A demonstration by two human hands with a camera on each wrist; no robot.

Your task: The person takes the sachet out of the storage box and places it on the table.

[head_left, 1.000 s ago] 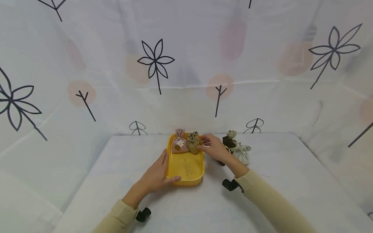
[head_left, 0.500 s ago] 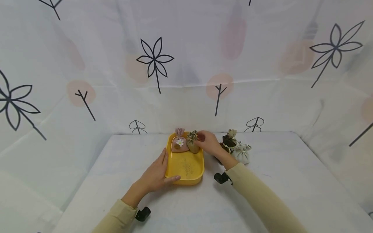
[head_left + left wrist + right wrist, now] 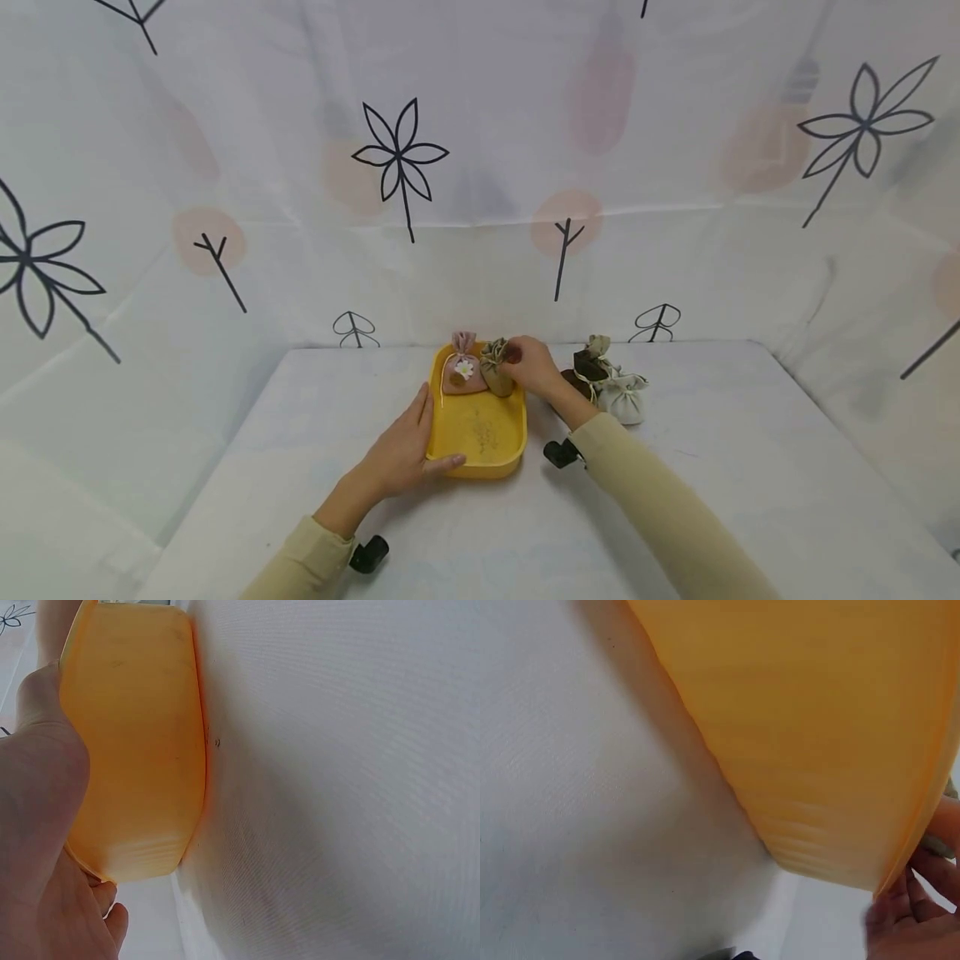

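Observation:
A yellow plastic tray stands on the white table in the head view. My left hand holds its left side, fingers along the wall and thumb over the near rim; the left wrist view shows the tray's outer wall beside that hand. Inside, at the far end, sit a pink drawstring pouch with a white flower and, to its right, an olive drawstring pouch. My right hand reaches over the far right rim and pinches the olive pouch near its gathered neck. Its fingertips are partly hidden.
Right of the tray, behind my right wrist, lie a dark brown pouch and a pale grey-green drawstring pouch. A white patterned cloth hangs behind the table.
My right hand has moved left from the tray's right rim onto the olive pouch's neck, its fingers closing in. The left hand and the tray stay in place.

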